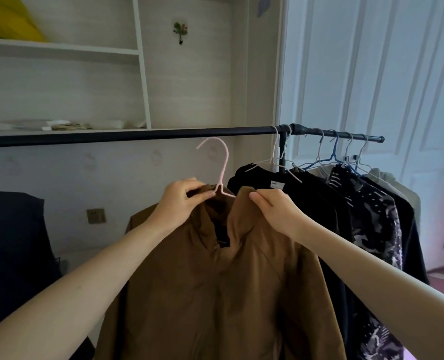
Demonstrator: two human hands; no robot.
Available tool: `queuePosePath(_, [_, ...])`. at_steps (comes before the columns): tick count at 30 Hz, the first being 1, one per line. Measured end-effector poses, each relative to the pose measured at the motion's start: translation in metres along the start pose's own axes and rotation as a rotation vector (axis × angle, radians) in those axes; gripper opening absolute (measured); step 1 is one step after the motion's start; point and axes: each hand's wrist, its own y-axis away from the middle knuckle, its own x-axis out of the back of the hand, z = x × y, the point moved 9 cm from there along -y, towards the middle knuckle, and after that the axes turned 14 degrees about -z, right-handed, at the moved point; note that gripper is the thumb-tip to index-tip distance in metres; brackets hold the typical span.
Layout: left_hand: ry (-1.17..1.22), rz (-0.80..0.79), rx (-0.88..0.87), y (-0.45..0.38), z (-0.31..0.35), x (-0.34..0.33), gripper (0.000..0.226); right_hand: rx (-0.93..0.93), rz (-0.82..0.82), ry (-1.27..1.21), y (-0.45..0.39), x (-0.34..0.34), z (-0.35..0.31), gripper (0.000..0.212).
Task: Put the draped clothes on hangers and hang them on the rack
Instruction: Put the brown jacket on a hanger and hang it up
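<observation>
- Both my hands, left hand (183,197) and right hand (272,209), pinch the brown cloth jacket's (215,281) collar.
- Its thin pink wire hanger (222,167) hook sits just under the long black metal rack bar (137,135), so I judge lifting comes next.

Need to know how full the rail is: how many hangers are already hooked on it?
6 hooks visible on the rail: two by the upright post, four on the right end. Clothes may hide more.
</observation>
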Motion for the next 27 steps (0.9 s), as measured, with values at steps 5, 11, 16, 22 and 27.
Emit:
queuePosePath(5, [0.084,-0.075,0.022,-0.02,-0.032,-0.012,0.018,-0.115,0.008,-0.081,-0.006,0.004,0.032,0.045])
queuePosePath(11, [0.079,-0.212,0.049,-0.062,-0.082,-0.032,0.058,-0.237,0.034,-0.086,-0.02,0.026,0.066,0.045])
queuePosePath(16, [0.143,-0.227,0.045,-0.101,-0.094,-0.042,0.026,-0.298,0.078,-0.019,-0.031,0.048,0.089,0.046])
queuePosePath(22, [0.19,-0.184,-0.016,-0.163,-0.086,-0.051,0.021,-0.356,0.23,-0.064,-0.045,0.082,0.106,0.047])
queuePosePath(27, [0.169,-0.06,-0.093,-0.194,-0.069,-0.052,0.02,-0.352,0.348,-0.109,-0.043,0.107,0.111,0.041])
